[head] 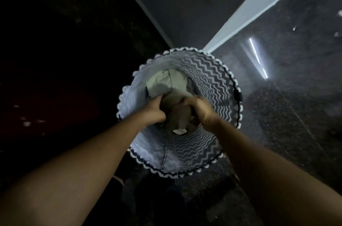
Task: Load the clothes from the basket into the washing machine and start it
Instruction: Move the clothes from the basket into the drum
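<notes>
A: What is being seen from above?

B: A round fabric laundry basket with a grey-and-white zigzag lining and a scalloped black-and-white rim is being viewed straight down its opening. It is standing on a dark speckled floor, close to a pale baseboard strip that is running diagonally along a grey wall.

A: What is being held?

B: A crumpled brown-grey garment is being gripped from both sides, inside the basket and below its rim. The left hand is being closed around the garment's left edge, fingers curled into the cloth. The right hand is being clenched on the garment's right side, knuckles turned upward.

A: Is anything else lying in there?

B: A pale green-white piece of clothing is lying deeper in the basket, beyond the hands and partly under the brown-grey garment. A small white label is showing at the garment's near end.

A: And the washing machine?

B: It is not being shown. The area left of the basket is being lost in darkness, and nothing there can be told apart.
</notes>
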Tool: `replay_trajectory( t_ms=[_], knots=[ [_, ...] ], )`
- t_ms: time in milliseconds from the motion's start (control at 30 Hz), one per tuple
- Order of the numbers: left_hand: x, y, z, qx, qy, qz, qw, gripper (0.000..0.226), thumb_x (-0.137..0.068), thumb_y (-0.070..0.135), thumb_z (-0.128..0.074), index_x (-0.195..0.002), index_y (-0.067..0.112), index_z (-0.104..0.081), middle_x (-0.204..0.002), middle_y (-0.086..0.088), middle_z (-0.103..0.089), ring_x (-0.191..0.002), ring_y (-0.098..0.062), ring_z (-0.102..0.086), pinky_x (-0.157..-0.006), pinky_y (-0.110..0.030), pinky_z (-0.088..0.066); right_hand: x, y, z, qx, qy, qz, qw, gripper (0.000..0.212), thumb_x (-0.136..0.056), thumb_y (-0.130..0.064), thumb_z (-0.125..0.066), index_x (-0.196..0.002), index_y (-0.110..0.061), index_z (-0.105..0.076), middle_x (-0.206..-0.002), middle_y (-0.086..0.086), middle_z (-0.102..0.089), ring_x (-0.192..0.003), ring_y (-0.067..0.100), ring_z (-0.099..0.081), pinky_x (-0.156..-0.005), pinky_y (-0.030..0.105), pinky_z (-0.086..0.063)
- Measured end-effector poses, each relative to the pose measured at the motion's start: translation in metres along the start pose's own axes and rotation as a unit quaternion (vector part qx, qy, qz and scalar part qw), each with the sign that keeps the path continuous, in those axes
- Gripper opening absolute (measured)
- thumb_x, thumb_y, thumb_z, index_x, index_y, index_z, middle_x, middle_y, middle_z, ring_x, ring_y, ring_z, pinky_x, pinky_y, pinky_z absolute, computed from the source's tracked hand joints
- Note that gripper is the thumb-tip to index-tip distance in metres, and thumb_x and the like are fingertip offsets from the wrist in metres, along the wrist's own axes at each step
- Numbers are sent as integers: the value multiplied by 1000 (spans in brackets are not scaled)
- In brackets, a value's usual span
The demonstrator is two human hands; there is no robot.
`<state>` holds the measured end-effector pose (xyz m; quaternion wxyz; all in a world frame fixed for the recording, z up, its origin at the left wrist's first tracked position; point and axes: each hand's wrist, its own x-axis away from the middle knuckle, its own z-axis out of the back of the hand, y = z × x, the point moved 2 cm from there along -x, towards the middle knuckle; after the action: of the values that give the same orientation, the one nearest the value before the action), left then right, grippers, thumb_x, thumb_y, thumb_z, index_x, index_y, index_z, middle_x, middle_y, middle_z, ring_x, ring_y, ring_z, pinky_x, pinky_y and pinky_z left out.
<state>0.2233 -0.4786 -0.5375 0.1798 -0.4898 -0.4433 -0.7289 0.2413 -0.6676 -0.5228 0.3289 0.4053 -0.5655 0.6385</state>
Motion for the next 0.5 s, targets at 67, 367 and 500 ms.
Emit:
replay_trajectory(
  t_ms=[67, 367, 500],
  knots=[
    [28, 20, 5, -12, 4, -19, 1000, 114, -56, 7, -65, -158, 33, -21, -156, -6, -39, -139, -28, -42, -104, -41, -50, 36, -29, 4, -69, -17, 35, 997, 51, -69, -30, -76, -114, -6, -72, -107, 16, -75, -104, 36, -70, -84, 44, -60],
    [211, 131, 49, 7, 66, -105, 992, 88, -54, 32, -75, -138, 20, -53, -133, -5, -62, -120, -23, -60, -100, -42, -53, 236, -163, 3, -114, -58, 181, 975, 50, -84, -43, -73, -117, -6, -71, -113, 18, -74, -111, 32, -69, -104, 45, -51],
    [310, 187, 64, 23, 98, -181, 978, 32, -70, 15, -69, -102, 22, -70, -97, -2, -75, -95, -19, -71, -84, -36, -59, 328, -205, 16, -61, -39, 268, 961, 40, -87, -43, -74, -113, -13, -73, -109, 11, -76, -107, 26, -72, -97, 42, -56]
  ],
)
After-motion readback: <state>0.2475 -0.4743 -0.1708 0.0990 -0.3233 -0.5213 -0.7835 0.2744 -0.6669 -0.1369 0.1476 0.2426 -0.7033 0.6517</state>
